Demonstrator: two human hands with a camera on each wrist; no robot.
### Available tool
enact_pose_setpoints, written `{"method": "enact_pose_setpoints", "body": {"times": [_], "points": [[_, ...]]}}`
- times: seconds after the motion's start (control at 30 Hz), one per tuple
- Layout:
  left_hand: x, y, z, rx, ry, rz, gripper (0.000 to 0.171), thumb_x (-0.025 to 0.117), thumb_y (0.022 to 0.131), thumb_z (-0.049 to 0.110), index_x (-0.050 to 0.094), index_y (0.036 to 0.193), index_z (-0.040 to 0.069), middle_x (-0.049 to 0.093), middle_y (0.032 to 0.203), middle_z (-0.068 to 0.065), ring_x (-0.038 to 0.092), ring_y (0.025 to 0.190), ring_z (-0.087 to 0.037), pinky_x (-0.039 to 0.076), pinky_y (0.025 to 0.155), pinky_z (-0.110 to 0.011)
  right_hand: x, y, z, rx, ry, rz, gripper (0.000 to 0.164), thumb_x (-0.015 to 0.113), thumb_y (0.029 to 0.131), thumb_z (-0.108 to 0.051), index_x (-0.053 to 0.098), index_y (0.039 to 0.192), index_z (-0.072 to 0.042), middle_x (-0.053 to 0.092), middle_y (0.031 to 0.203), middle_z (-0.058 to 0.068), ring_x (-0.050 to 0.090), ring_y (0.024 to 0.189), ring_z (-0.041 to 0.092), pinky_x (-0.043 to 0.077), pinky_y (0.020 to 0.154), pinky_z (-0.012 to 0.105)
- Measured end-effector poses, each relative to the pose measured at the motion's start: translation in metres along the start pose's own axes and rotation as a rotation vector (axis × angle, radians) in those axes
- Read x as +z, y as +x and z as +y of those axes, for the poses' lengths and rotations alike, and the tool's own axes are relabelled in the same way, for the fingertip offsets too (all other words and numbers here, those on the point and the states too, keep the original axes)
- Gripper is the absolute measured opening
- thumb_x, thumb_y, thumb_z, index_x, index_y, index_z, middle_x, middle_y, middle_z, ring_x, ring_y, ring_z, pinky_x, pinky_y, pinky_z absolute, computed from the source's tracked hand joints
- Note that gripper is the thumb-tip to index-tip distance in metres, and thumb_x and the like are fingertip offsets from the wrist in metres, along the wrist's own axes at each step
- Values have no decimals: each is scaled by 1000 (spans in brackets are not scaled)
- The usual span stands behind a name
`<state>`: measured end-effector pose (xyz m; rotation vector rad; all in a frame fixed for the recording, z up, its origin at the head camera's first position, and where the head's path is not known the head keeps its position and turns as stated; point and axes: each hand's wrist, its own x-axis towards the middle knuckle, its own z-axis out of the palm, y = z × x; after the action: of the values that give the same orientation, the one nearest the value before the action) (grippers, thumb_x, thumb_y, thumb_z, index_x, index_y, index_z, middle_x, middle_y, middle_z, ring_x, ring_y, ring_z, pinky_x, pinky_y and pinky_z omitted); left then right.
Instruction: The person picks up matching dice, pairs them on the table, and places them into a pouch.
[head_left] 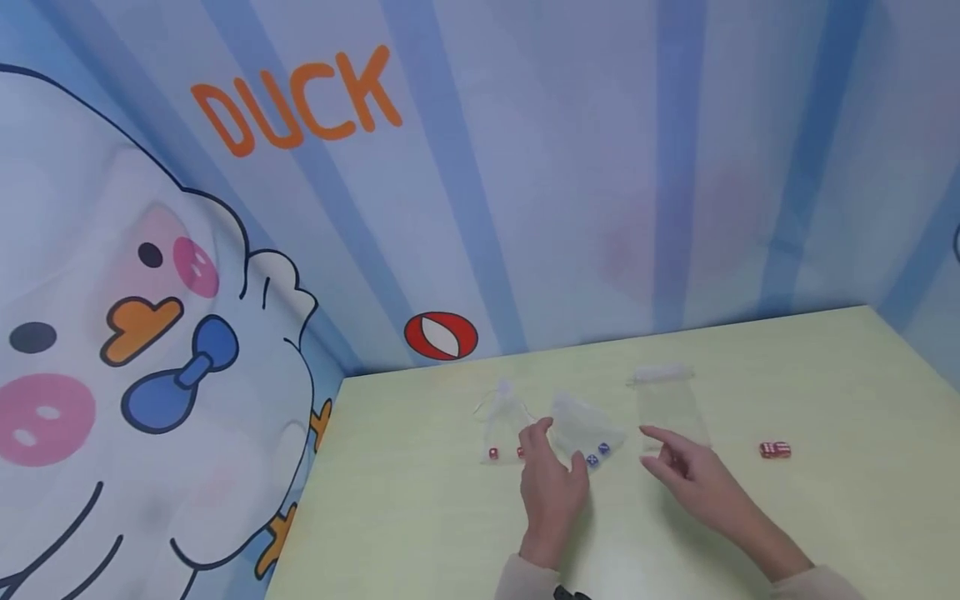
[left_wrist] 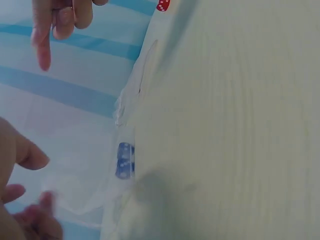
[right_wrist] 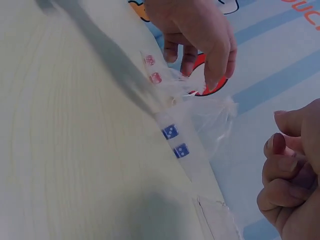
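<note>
The see-through bag (head_left: 585, 422) with blue dice (head_left: 592, 460) lies between the left hand (head_left: 551, 487), fingers loose, and right hand (head_left: 697, 483), fingers softly bent; both hold nothing. It looks light and floppy; pinch its far end.

Loose dice (head_left: 775, 450) right of three bags (head_left: 581, 421)

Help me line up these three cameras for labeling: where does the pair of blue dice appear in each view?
Head: blue dice in the lower part, somewhat right of center, just right of the left hand.
Left wrist: blue dice left of center, below mid-height.
Right wrist: blue dice near the center, slightly low and right.
Shared landmark: the sheer pouch around them.
</note>
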<state>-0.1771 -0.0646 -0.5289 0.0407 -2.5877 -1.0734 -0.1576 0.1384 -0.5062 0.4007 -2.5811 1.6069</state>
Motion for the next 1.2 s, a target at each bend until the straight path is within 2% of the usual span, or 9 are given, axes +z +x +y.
{"method": "enact_pose_setpoints", "body": {"times": [0.07,0.13,0.27,0.4,0.57,0.83,0.97,1.1,1.2], "points": [[-1,-2,0,17,37,-40,34,70,84,15,61,117,11,55,114,-2,41,51,-6,35,46,-25,2,-2,2,18,-15,5,39,64,97,-14,58,131,4,52,72,-3,43,57,7,40,52,25],[-1,-2,0,46,111,-133,28,69,85,16,66,113,12,56,111,-3,42,53,-8,36,47,-26,2,-4,5,40,-34,15,36,63,97,-12,60,129,4,53,73,-1,42,56,7,40,51,25],[2,0,-1,94,267,-361,39,67,87,23,68,126,18,55,121,-5,51,59,-15,40,50,-30,0,-8,11,86,-61,13,29,64,96,-10,65,121,4,53,72,0,42,56,7,40,51,26],[8,6,-6,141,392,-437,38,64,87,26,70,124,19,58,131,-6,66,77,-28,49,57,-38,-4,-13,19,128,-108,-5,26,64,95,-9,66,118,4,51,70,-2,42,57,8,39,53,27],[11,19,-12,201,447,-453,27,63,87,24,70,112,15,59,137,-3,67,101,-31,52,68,-41,-12,-22,36,167,-117,-12,26,63,95,-9,65,117,5,50,70,-1,43,58,9,39,56,28],[11,35,-24,235,393,-471,25,64,87,17,65,112,15,64,126,-2,67,95,-28,52,71,-42,-19,-33,51,199,-144,-24,21,62,96,-10,68,111,3,49,70,-2,42,61,9,37,58,27],[12,38,-27,235,346,-466,24,62,88,16,65,111,14,61,133,-5,65,105,-28,52,79,-45,-26,-36,58,225,-196,-28,22,61,97,-13,69,112,1,53,73,-3,46,67,10,40,62,28],[14,41,-23,245,270,-351,20,61,89,14,69,108,13,58,130,-4,66,82,-25,51,66,-38,-37,-40,65,221,-226,-3,27,62,97,-13,65,118,4,57,78,-2,52,73,12,44,66,29],[18,42,-15,317,209,-258,17,62,89,13,70,103,14,59,117,0,58,66,-15,45,55,-28,-46,-44,72,210,-228,28,32,63,96,-11,59,122,6,58,81,0,56,77,15,46,67,31]]}}
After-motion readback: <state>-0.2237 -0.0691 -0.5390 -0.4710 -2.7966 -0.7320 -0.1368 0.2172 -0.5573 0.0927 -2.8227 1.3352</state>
